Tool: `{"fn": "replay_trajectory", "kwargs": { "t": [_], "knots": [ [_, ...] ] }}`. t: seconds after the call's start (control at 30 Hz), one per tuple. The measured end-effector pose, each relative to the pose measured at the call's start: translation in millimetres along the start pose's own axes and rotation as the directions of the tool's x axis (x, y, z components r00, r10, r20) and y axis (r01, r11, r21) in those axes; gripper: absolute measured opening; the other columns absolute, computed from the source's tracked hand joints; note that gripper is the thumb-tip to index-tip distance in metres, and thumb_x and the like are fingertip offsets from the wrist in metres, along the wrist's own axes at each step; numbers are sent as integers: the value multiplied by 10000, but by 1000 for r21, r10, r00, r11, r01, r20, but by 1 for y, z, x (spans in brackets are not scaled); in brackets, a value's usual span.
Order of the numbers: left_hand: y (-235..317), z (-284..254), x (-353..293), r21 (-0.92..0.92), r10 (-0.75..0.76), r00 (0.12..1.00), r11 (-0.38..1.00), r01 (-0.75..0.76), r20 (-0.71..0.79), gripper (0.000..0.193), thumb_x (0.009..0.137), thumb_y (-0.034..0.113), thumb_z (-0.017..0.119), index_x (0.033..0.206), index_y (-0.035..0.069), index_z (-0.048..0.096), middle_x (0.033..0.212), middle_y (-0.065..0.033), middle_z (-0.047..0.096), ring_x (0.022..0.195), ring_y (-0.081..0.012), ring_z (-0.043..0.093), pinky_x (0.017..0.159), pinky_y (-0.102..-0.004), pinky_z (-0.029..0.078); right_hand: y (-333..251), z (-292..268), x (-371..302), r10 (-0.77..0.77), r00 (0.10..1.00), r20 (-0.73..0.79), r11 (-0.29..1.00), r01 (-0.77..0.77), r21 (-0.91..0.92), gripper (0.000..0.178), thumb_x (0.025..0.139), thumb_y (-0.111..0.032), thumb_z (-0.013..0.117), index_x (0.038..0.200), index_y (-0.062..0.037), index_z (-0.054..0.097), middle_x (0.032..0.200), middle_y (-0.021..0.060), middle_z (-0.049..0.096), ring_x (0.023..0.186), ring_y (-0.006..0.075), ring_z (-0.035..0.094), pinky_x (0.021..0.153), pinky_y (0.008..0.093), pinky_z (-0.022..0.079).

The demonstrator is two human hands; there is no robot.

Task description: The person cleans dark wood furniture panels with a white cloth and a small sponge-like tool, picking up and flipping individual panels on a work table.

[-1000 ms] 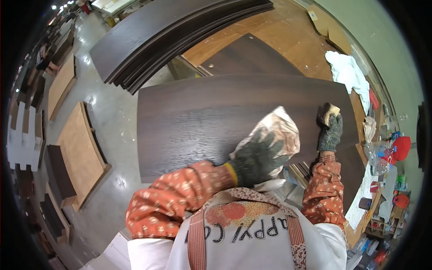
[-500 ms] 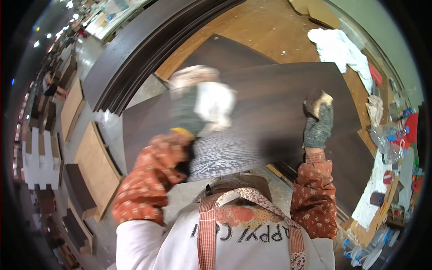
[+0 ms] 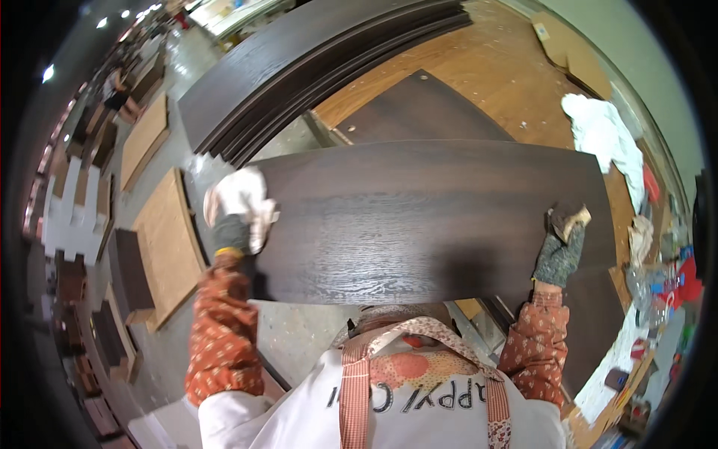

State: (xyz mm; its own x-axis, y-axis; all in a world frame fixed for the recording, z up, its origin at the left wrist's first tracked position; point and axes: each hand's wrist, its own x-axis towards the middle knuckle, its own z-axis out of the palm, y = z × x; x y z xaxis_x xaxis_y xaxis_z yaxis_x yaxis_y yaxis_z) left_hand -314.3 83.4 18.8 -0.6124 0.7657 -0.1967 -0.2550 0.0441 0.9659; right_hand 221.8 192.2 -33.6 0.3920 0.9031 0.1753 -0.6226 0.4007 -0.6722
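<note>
A dark brown wood-grain panel point(image 3: 389, 217) lies crosswise in front of me, its near half shining with reflected light. My left hand point(image 3: 232, 233), in a dark grey glove, is closed on a bunched white cloth point(image 3: 241, 193) at the panel's left end. Over the right end, my right hand point(image 3: 559, 258) in a similar glove grips a small pad, dark-stained with a pale side point(image 3: 570, 219). I cannot tell whether that pad touches the surface. Another dark panel point(image 3: 426, 112) lies partly hidden underneath.
A stack of dark boards point(image 3: 321, 82) stands beyond on the left. Behind the panel is a brown worktop point(image 3: 479, 71). White cloth point(image 3: 606, 138) and clutter with plastic bottles point(image 3: 658, 299) line the right. Light boards point(image 3: 168, 254) stand at left; a person point(image 3: 120, 93) sits farther off.
My left hand has swept the white cloth from the panel's middle to its left end. The whole view has shifted, while my right hand stays over the right end with the pad.
</note>
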Motion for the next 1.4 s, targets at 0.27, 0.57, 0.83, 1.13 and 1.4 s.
{"fn": "replay_trajectory", "kwargs": {
  "t": [0.27, 0.57, 0.83, 1.13, 1.4],
  "knots": [
    [-10, -63, 73, 13, 471, 627, 793, -609, 621, 289, 916, 104, 416, 1179, 35, 514, 1102, -96, 559, 1007, -211, 546, 872, -332, 450, 7, -47, 15, -253, 967, 42, 818, 237, -524, 398, 871, -155, 575, 1216, 15, 472, 1110, 84, 537, 1010, 164, 518, 878, 314, 438],
    [-25, -59, 20, 801, 250, 938, 495, -338, 241, 373, 799, 296, 560, 1062, 33, 595, 966, -187, 625, 906, -333, 594, 739, -411, 472, -11, 10, -3, -123, 977, -176, 933, 53, -356, 341, 876, -160, 570, 1173, -9, 499, 1098, 74, 543, 994, 168, 528, 866, 303, 441],
    [40, -29, 41, 659, 724, 422, -60, -750, 545, 508, 762, 179, 623, 1211, -9, 476, 1087, -150, 590, 936, -273, 586, 770, -338, 488, -95, 125, 3, -365, 861, 353, 547, 506, -667, 432, 893, -178, 541, 1267, 8, 433, 1240, 104, 489, 1082, 182, 493, 935, 305, 399],
    [102, 54, -17, 515, 880, 290, 61, -855, 376, 164, 729, 194, 599, 716, 30, 599, 668, -59, 609, 650, -210, 605, 777, -309, 454, -107, 250, -75, -267, 422, 867, -200, 856, -478, 452, 748, -128, 686, 1159, -12, 539, 1086, 137, 598, 1023, 294, 558, 907, 378, 423],
    [91, 33, -17, 336, 907, 277, 165, -927, 318, 235, 741, 190, 576, 889, 8, 590, 724, -62, 602, 636, -193, 578, 648, -273, 466, -6, 376, -129, -32, -109, 994, -133, 986, 104, 455, 748, -150, 670, 1170, -52, 532, 1107, 144, 574, 971, 302, 564, 820, 414, 455]
  ]
}}
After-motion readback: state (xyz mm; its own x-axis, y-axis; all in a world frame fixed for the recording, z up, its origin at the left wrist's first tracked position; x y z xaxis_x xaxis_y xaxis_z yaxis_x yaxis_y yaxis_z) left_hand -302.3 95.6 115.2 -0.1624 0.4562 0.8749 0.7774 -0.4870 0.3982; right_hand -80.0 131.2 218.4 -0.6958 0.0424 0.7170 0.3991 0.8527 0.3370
